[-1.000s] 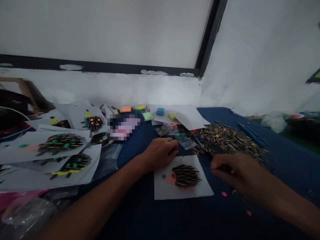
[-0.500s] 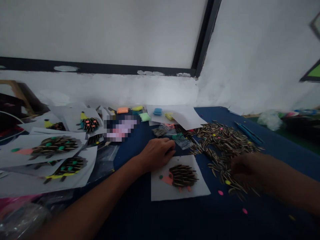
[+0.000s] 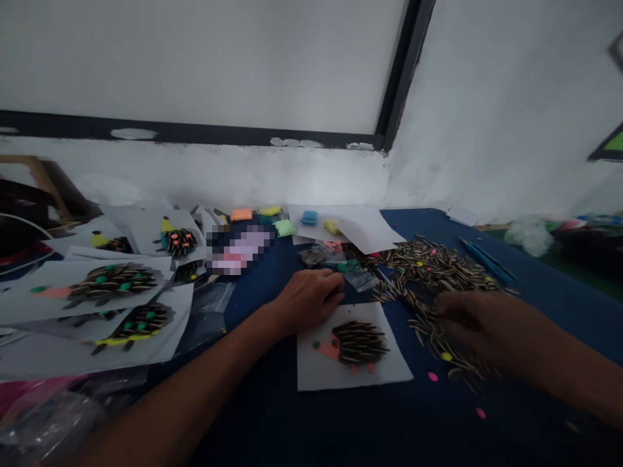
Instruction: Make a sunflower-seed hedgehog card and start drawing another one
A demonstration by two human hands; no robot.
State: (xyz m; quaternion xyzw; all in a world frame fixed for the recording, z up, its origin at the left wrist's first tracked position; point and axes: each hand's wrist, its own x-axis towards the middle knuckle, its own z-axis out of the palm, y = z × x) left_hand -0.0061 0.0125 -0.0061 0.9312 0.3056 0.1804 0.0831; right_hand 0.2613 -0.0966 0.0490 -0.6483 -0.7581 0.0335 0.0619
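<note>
Your L hand rests over the far-L corner of the white sheet, fingers curled in, narrow; nothing seen in it, but palm's hidden, so can't tell for sure. R hand is down at the near side of the seed heap, fingers bent in close together; tips dark + blurry, can't tell if a seed's pinched. Hedgehog sits on the sheet, in front of L hand, between both hands: seed spines, pink snout + feet, green nose.

Doing it well (my call): pinch one seed at a time, thumb + index, approx. mid-length so it won't flip. Pick whole ones of sim. size. Light L-hand pressure on the corner should be enough to stop the sheet sliding; don't lean on the spines, they'd prob. come loose. Watch the yellow dot near R hand and the pink dot nearer you, easy to drag w/ your wrist.

Text/brands: none readable. Clay packs, e.g. orange pack + blue pack, show no legible label. Pixelated patch left of them: content masked, can't read.
</note>
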